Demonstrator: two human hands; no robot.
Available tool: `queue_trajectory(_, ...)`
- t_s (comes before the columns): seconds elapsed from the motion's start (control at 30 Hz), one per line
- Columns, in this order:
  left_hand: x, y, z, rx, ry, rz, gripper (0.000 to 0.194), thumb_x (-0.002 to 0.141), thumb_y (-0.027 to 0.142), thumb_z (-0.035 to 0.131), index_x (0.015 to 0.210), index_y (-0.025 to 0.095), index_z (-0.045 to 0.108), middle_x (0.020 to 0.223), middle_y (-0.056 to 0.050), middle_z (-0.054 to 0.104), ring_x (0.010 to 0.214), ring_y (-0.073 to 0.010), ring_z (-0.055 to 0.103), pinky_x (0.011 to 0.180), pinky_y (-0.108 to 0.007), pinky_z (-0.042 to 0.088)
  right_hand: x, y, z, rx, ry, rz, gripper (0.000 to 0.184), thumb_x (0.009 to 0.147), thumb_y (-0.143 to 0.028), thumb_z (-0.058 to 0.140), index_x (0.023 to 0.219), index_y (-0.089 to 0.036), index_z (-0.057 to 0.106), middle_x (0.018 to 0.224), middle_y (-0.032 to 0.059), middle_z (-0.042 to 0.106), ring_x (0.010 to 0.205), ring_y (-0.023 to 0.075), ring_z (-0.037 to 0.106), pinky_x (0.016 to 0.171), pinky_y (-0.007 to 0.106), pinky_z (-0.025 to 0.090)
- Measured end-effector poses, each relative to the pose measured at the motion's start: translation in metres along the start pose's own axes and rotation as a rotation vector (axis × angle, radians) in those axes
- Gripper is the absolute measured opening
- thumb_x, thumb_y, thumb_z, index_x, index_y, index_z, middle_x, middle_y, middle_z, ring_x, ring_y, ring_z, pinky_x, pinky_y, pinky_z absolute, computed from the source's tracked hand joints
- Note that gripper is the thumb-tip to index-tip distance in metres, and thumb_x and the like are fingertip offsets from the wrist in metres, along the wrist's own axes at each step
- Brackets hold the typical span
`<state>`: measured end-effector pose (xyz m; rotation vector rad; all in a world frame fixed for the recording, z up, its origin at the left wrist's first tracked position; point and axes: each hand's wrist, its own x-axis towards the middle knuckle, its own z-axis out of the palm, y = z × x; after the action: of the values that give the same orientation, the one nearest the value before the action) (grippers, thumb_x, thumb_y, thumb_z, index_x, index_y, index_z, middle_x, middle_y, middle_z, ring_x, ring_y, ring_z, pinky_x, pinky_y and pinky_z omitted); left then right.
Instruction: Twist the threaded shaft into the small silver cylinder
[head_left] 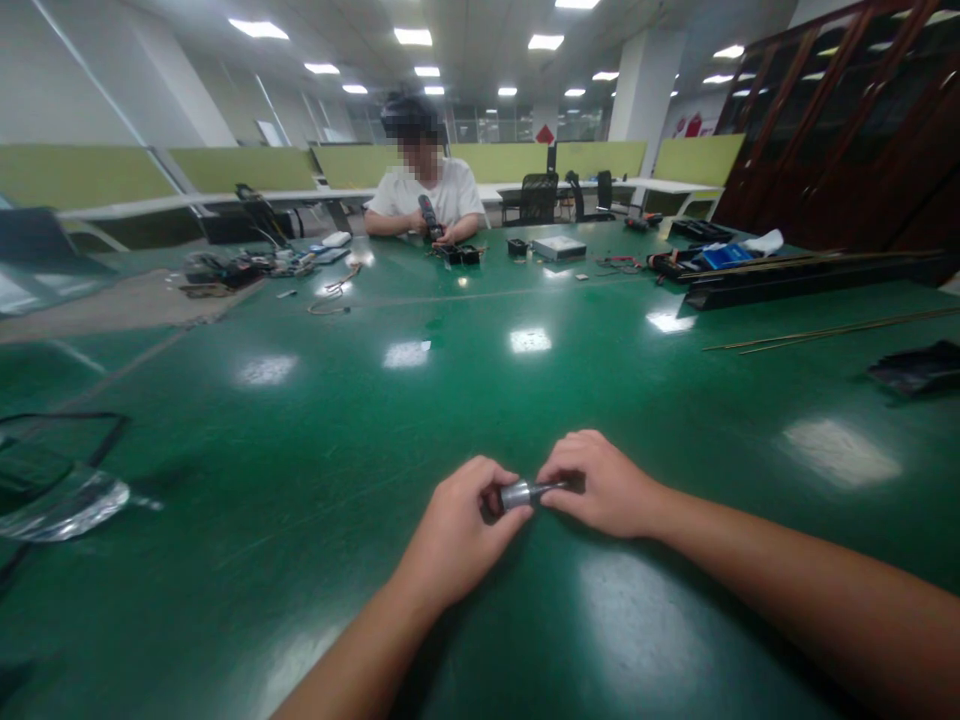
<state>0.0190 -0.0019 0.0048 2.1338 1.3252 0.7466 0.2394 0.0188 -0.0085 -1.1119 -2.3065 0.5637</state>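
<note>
A short silver metal cylinder (pixel 515 495) with a narrow dark stem is held level just above the green tabletop. My left hand (pixel 469 515) is closed on its thick silver body, thumb below and fingers above. The thin end of the stem runs between the thumb and fingers of my right hand (pixel 600 485), which pinches it from the right. My fingers hide part of both ends, and the exact kind of part cannot be made out.
The green table (pixel 315 480) reflects the ceiling lights. A clear plastic piece with a black strap (pixel 67 500) lies left. Long thin rods (pixel 840 328), a black channel (pixel 795 285) and a black object (pixel 919 368) lie right. Across sits a person (pixel 427 195) holding a power tool.
</note>
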Motion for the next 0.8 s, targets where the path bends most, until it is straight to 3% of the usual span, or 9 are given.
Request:
queue_trajectory(0.23,0.0012,0.0013,-0.0006,-0.037,-0.036,0.074,0.013,0.090,0.029,0.061,0.086,0.019,0.067,0.081,-0.001,0.064,0.075,-0.0161,0.059,0.069,-0.027,0.044,-0.0030,-0.0043,0.0087,0.041,0.021,-0.044,0.008,0.084,-0.028,0.072,0.090,-0.023,0.071,0.083,-0.0007,0.070,0.084,0.0172,0.059,0.083,0.034,0.038)
queue_trajectory(0.43,0.0011,0.0025,-0.0002,-0.014,-0.042,0.035,0.013,0.086,0.029,0.066,0.096,0.021,0.068,0.082,-0.001,0.064,0.073,-0.0162,0.059,0.067,-0.027,0.045,-0.0056,-0.0067,0.0046,0.037,0.032,-0.047,0.022,0.076,-0.023,0.075,0.098,-0.021,0.068,0.091,0.0023,0.070,0.088,0.0197,0.059,0.085,0.036,0.038)
queue_trajectory(0.8,0.0007,0.0048,-0.0001,-0.012,-0.068,0.020,0.012,0.083,0.025,0.067,0.093,0.020,0.067,0.081,-0.001,0.065,0.074,-0.0170,0.060,0.067,-0.027,0.046,-0.0045,-0.0050,0.0075,0.049,0.030,-0.018,0.010,0.081,-0.021,0.072,0.091,-0.021,0.069,0.083,0.0009,0.070,0.083,0.0179,0.060,0.084,0.035,0.038)
